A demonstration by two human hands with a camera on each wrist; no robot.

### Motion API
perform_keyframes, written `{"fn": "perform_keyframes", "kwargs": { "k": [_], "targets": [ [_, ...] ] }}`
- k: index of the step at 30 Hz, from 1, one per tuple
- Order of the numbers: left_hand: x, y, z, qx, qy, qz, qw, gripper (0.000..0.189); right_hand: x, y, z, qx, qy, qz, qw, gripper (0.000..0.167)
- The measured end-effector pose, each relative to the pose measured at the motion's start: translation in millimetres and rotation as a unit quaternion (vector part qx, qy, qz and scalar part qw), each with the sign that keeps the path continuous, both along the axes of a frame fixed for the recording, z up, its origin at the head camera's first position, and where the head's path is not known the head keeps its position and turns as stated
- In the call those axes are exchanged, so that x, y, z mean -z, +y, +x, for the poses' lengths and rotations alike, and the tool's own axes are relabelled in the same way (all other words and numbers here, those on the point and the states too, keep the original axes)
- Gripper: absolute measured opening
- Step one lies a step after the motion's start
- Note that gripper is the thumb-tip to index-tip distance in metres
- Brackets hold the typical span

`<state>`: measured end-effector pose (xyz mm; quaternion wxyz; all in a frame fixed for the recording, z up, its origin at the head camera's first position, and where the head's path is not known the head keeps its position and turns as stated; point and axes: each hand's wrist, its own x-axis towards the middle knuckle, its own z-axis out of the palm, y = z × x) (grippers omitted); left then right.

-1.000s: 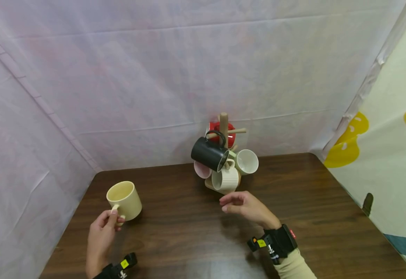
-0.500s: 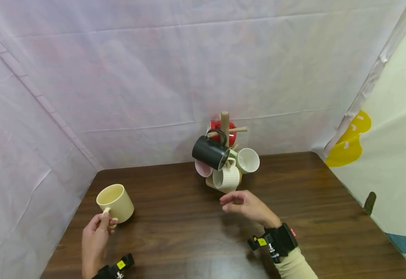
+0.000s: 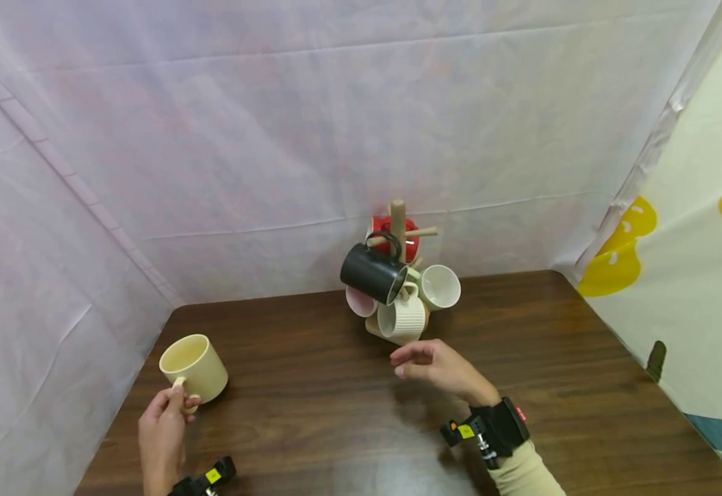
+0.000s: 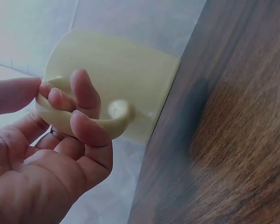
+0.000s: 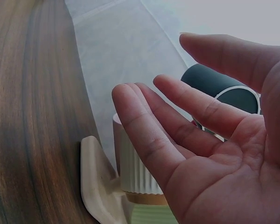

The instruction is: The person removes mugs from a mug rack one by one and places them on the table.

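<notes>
My left hand (image 3: 164, 428) grips the handle of a pale yellow mug (image 3: 196, 368) at the left of the table. In the left wrist view, fingers of the left hand (image 4: 60, 154) pass through the loop of the handle, the thumb lies at its top, and the mug (image 4: 102, 74) stands upright close over the wood. My right hand (image 3: 438, 368) is held relaxed just in front of a wooden mug tree (image 3: 398, 213), holding nothing. A white ribbed mug (image 3: 409, 320) low on the tree is nearest to it. The right wrist view shows the right hand (image 5: 196, 140) with loosely bent fingers.
On the tree also hang a black mug (image 3: 370, 272), a red mug (image 3: 412, 246), a pink mug (image 3: 359, 301) and a light green mug with a white inside (image 3: 440, 286). Behind the brown table (image 3: 311, 386) hangs a pale cloth (image 3: 274, 138).
My left hand has carried the yellow mug left and toward the near side of the table. The right hand and the mugs on the tree have stayed in place.
</notes>
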<state>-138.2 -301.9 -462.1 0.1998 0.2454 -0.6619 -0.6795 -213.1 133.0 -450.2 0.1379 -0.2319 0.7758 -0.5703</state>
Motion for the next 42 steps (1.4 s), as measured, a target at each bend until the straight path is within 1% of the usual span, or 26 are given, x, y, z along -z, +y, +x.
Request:
{"fn": "perform_keyframes", "kwargs": {
  "k": [9,12,15,19,28,34,42],
  "targets": [
    [3.1,-2.9,0.2,-0.002,-0.013,-0.005,0.9999,0.034,-1.5,0.3,1.0,-0.004,-0.006,-0.012,0.9999,0.027],
    [4.7,-3.6,0.4,-0.007,-0.009,0.003,0.9999,0.033,-1.3,1.0,1.6,-0.007,-0.001,-0.011,0.9999,0.027],
    [5.7,-3.9,0.6,-0.016,0.002,0.022,0.9996,0.033,-1.5,1.1,1.9,-0.008,-0.001,-0.012,0.9999,0.027],
    [6.7,-4.5,0.8,-0.025,0.013,0.036,0.999,0.032,-1.9,0.7,1.7,-0.008,-0.006,-0.013,0.9999,0.027],
    [9.8,-7.8,1.2,-0.03,0.01,0.042,0.9986,0.03,-0.8,0.0,1.2,-0.005,-0.007,-0.005,0.9999,0.027],
    [12.9,-8.9,1.3,-0.029,0.011,0.038,0.9988,0.029,-0.8,-0.1,1.2,-0.008,-0.009,-0.008,0.9999,0.027],
    [15.3,-12.8,0.7,-0.028,0.016,0.048,0.9983,0.028,-1.4,0.1,1.4,-0.01,-0.016,-0.015,0.9997,0.029]
  ]
}}
